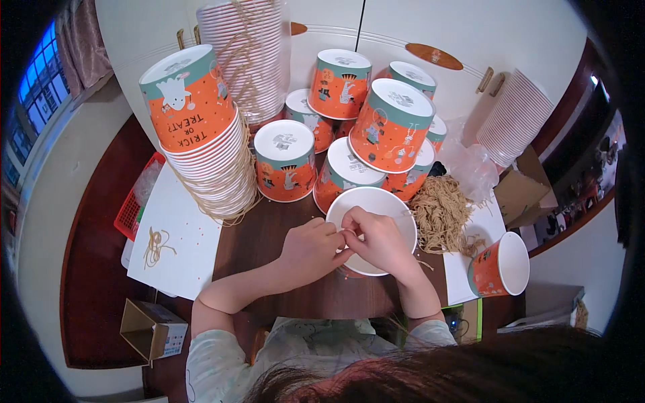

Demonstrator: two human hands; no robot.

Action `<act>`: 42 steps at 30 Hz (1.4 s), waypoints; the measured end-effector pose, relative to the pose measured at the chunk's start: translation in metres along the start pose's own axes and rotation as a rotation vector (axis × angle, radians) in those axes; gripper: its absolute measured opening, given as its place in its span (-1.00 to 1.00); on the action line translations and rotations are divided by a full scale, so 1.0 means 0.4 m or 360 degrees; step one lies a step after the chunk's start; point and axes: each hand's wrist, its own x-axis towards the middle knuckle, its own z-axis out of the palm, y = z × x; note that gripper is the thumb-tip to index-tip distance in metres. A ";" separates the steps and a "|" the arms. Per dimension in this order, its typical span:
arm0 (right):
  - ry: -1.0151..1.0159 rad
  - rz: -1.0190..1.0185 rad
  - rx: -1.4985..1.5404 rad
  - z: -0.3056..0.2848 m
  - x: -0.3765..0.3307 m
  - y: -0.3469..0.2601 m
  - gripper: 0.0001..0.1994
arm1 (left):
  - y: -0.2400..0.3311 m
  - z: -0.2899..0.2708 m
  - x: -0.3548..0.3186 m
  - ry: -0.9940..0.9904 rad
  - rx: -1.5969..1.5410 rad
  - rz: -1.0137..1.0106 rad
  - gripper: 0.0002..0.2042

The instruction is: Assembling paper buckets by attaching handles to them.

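An orange paper bucket [396, 201] stands upright in front of me, its white inside facing up. My left hand [311, 247] and my right hand [379, 242] meet over its near rim. The fingertips of both are pinched together and touch each other; whatever they hold is hidden or too small to name. Just right of the bucket, a heap of tan cords [440, 215] lies on the table, and a short cord end shows beside my right wrist. Upside-down printed buckets [285, 164] are stacked behind the bucket.
At the left rises a tall stack of nested buckets [195, 134] draped with cords. Loose cords [158, 248] lie on a white board [201, 262]. Another tall stack [245, 60] stands at the back. A tipped bucket [490, 269] lies at the right edge, near a cardboard box [527, 195].
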 end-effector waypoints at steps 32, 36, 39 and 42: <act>-0.0006 -0.0007 0.0013 -0.005 0.000 0.017 -0.85 | -0.017 -0.024 0.005 -0.0037 -0.0207 -0.0132 -0.92; -0.0078 0.0026 0.0098 -0.009 0.001 0.010 -0.83 | -0.027 -0.062 0.008 -0.0155 -0.0087 -0.0097 -0.90; -0.0093 0.0005 0.0133 -0.010 0.001 0.009 -0.84 | -0.031 -0.073 0.008 -0.0176 0.0010 -0.0080 -0.91; -0.0099 0.0029 0.0176 -0.013 0.002 0.004 -0.86 | -0.027 -0.077 0.005 -0.0194 0.0050 -0.0034 -0.92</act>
